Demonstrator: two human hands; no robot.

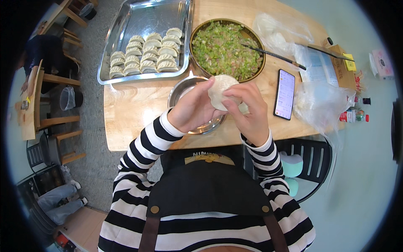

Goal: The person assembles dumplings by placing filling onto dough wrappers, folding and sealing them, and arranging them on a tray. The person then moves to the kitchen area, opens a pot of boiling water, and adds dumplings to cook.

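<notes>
Between my hands is a thin round dough wrapper (220,89). My left hand (196,105) supports its left side, thumb at the upper edge. The fingertips and thumb of my right hand (247,108) pinch its right part. Both hands are above a shiny metal bowl (174,96), whose inside is partly hidden. Just beyond them stands a round dish of chopped green and pinkish filling (225,50), with dark chopsticks (274,56) resting over its right rim. At the upper left, rows of pleated dumplings (149,55) lie in the near part of a metal tray (102,60).
Right of the bowls lie a phone (284,94) with a lit screen and crumpled plastic bags (321,102). Farther right are a cardboard box (344,71) and bottles (354,116). A black chair (315,157) stands at the near right. Another person (47,53) is at a table far left.
</notes>
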